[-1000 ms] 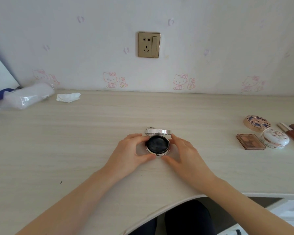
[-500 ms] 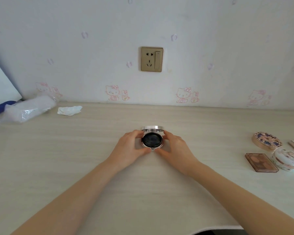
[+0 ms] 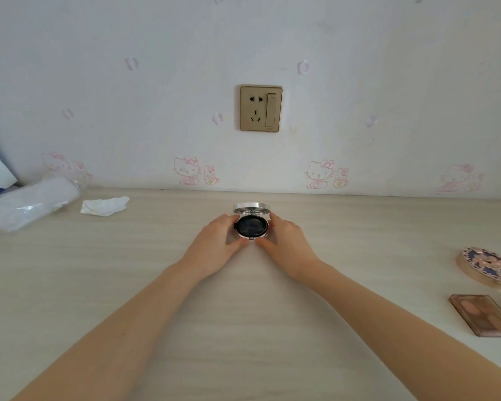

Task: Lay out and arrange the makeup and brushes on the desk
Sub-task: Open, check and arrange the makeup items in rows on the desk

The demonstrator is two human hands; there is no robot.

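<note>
On the counter (image 3: 145, 264): your compact (image 3: 251, 226), lid up
Left hand (image 3: 214, 241): gripping its left rim
Right hand (image 3: 287, 244): gripping the right

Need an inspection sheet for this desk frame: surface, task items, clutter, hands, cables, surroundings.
Surface: pale wood-grain desk, set against the wall.
Job's things: open compact at centre back, lid up, dark insert showing; round patterned compact and rectangular palette lie at the right edge.
Clutter: crumpled tissue and plastic-wrapped roll at back left.
Hands: left hand and right hand each grip the open compact's base, one from either side.
Cables: nothing seen.
Surroundings: wall socket with nothing plugged in; cartoon-cat wallpaper.
</note>
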